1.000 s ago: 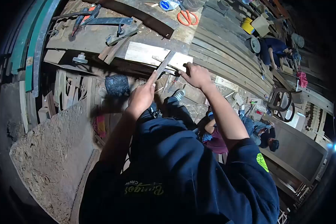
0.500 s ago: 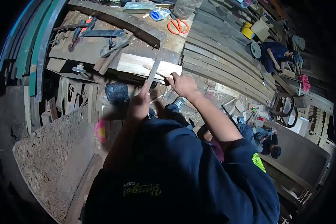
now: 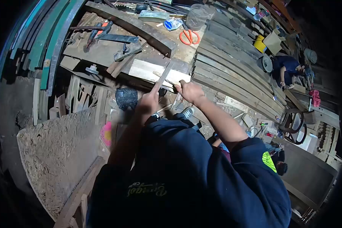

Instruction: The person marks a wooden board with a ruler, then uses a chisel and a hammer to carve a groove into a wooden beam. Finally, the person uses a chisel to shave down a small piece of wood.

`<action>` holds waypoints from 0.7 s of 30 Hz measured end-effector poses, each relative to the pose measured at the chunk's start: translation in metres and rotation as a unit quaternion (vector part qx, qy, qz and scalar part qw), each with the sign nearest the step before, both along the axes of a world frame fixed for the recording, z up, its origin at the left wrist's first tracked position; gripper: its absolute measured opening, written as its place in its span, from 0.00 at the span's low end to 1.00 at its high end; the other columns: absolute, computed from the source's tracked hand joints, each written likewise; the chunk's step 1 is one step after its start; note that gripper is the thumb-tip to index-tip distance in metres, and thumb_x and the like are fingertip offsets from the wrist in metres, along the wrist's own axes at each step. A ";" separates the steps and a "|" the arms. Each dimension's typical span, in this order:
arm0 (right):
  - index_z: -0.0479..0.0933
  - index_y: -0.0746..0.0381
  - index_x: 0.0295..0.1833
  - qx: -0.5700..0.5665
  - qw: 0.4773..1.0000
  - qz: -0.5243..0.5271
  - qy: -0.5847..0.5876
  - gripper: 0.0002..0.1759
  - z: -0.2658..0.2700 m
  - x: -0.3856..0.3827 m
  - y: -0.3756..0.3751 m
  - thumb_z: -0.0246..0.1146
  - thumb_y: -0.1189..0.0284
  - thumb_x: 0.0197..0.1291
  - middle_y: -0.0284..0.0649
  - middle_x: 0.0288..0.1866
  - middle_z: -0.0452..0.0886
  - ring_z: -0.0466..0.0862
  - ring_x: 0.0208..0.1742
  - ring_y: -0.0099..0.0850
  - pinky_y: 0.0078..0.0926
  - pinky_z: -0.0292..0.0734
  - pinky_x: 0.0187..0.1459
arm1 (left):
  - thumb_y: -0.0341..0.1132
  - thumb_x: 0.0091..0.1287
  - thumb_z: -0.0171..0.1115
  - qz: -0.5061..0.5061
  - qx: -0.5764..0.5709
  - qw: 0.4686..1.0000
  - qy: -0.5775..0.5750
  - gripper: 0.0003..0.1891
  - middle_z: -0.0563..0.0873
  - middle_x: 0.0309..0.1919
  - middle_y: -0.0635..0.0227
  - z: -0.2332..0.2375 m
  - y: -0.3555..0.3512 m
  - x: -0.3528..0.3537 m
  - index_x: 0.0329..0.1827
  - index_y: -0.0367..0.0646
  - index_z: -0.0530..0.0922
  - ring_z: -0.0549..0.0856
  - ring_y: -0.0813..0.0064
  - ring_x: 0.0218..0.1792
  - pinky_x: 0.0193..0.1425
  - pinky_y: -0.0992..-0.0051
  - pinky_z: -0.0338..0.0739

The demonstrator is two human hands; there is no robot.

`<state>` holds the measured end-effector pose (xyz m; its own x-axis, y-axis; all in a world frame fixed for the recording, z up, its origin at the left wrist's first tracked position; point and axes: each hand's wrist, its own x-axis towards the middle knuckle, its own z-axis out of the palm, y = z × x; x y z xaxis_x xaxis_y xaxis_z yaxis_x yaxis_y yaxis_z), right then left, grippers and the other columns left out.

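Note:
My left hand is closed around the near end of a long, flat grey file. The file slants away from me across a thin wooden strip, over a pale board at the bench edge. My right hand grips the near right end of that strip, its thumb and fingers pressed together at the board's right end. My fingers partly hide the strip's end.
On the bench lie a hammer, a long curved timber and orange-handled scissors. Long planks stretch off to the right. A person crouches beyond them. A chipboard sheet leans at lower left.
The whole view has shifted, so the bench appears further right and slightly lower. Against the board, the file and my left hand are slightly further forward. My right hand keeps its grip.

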<state>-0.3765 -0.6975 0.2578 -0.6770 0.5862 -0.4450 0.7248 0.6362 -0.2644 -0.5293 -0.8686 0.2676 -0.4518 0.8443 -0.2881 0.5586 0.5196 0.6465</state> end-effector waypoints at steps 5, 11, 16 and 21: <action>0.80 0.60 0.57 -0.005 1.000 -0.002 -0.024 0.33 -0.001 0.000 0.002 0.45 0.42 0.77 0.57 0.44 0.89 0.90 0.48 0.55 0.52 0.85 0.49 | 0.36 0.78 0.52 -0.043 0.019 0.998 -0.032 0.25 0.86 0.37 0.38 -0.026 -0.028 -0.014 0.78 0.56 0.69 0.86 0.37 0.44 0.46 0.45 0.80; 0.79 0.60 0.57 0.002 1.000 0.001 -0.012 0.32 -0.003 0.001 -0.002 0.46 0.42 0.77 0.57 0.44 0.89 0.90 0.46 0.54 0.52 0.86 0.48 | 0.38 0.78 0.50 -0.048 -0.034 0.997 -0.049 0.27 0.85 0.39 0.37 0.006 -0.016 -0.015 0.80 0.59 0.66 0.85 0.36 0.46 0.50 0.43 0.78; 0.78 0.61 0.57 0.005 0.999 0.008 -0.030 0.34 -0.002 0.000 0.000 0.45 0.41 0.77 0.59 0.42 0.88 0.90 0.46 0.54 0.52 0.85 0.47 | 0.38 0.78 0.52 -0.051 0.012 0.995 -0.088 0.28 0.85 0.37 0.35 -0.009 0.001 -0.015 0.82 0.56 0.63 0.84 0.32 0.43 0.48 0.43 0.78; 0.80 0.60 0.57 0.031 0.999 -0.008 -0.022 0.34 -0.003 -0.001 -0.003 0.44 0.41 0.77 0.58 0.44 0.89 0.90 0.48 0.54 0.51 0.86 0.49 | 0.38 0.78 0.53 -0.073 0.047 0.996 -0.005 0.28 0.84 0.35 0.36 0.004 -0.051 -0.016 0.81 0.56 0.64 0.84 0.32 0.42 0.47 0.43 0.77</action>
